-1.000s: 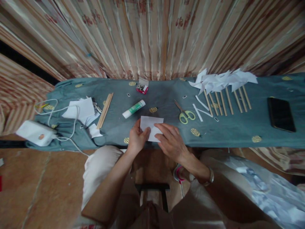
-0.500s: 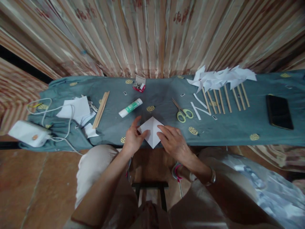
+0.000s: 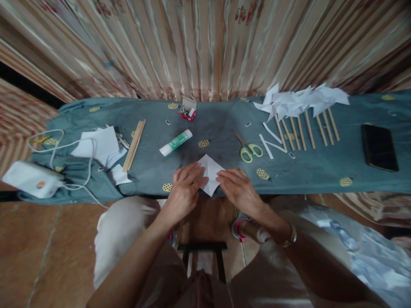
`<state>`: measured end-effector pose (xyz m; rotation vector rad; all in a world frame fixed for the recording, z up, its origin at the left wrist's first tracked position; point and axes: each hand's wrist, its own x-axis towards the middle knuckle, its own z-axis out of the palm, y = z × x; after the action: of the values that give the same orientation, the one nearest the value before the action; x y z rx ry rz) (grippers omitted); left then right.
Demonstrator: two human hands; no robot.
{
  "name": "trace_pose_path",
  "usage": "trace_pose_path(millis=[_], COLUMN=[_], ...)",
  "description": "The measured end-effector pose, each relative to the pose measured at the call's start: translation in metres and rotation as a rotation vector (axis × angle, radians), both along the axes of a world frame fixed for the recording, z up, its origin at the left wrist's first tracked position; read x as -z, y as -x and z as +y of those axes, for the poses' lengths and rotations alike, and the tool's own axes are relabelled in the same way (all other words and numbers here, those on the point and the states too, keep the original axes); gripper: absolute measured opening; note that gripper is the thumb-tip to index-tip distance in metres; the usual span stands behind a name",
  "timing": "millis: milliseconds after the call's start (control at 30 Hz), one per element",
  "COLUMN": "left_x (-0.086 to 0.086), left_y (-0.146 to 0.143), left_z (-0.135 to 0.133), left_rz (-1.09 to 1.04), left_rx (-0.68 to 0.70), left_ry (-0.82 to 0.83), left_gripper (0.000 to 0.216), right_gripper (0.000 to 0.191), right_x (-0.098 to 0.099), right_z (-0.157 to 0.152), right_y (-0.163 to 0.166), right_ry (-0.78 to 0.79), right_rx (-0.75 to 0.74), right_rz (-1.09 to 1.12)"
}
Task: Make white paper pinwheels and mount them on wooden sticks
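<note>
A small white square of paper [image 3: 210, 172] lies cornerwise at the table's front edge, creased down its middle. My left hand [image 3: 184, 190] holds its left corner, with the fingers over the paper. At the opposite corner, my right hand [image 3: 240, 190] grips the paper with its fingertips. A glue stick [image 3: 175, 142] lies beyond my left hand. Green-handled scissors [image 3: 247, 147] lie open beyond my right hand, beside white paper strips [image 3: 266, 146].
White paper pinwheels [image 3: 302, 102] on wooden sticks lie at the back right, with a black phone [image 3: 379, 147] further right. At left are loose sticks [image 3: 134, 145], paper sheets [image 3: 102, 143] and a white power bank [image 3: 32, 179] with a cable. A small red box [image 3: 187, 112] of metal pins stands behind.
My left hand has turned over, its fingers now lying on the paper where the thumb was. The paper has shifted slightly right. My right hand keeps to its corner.
</note>
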<state>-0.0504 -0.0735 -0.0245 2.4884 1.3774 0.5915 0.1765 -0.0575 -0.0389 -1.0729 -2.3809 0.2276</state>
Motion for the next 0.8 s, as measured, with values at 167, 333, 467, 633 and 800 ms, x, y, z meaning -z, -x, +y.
trace_pose_path(millis=[167, 333, 467, 633, 800], left_x=[-0.003, 0.002, 0.006, 0.008, 0.007], left_y=[0.002, 0.003, 0.002, 0.0, -0.001], left_z=[0.002, 0.008, 0.01, 0.013, 0.016], left_rz=[-0.039, -0.126, -0.168, -0.198, -0.24], left_rx=[-0.069, -0.192, -0.26, -0.295, -0.358], left_ry=[0.035, 0.074, 0.106, 0.098, 0.13], left_gripper=[0.022, 0.021, 0.019, 0.021, 0.024], right_gripper=[0.022, 0.022, 0.016, 0.011, 0.013], right_x=[-0.002, -0.001, 0.001, 0.001, 0.003], right_z=[0.006, 0.015, 0.019, 0.022, 0.026], right_y=[0.002, 0.007, 0.012, 0.015, 0.017], right_ry=[0.148, 0.259, 0.28, 0.276, 0.27], right_rx=[0.053, 0.097, 0.2, 0.271, 0.291], right_rz=[0.139, 0.25, 0.284, 0.321, 0.32])
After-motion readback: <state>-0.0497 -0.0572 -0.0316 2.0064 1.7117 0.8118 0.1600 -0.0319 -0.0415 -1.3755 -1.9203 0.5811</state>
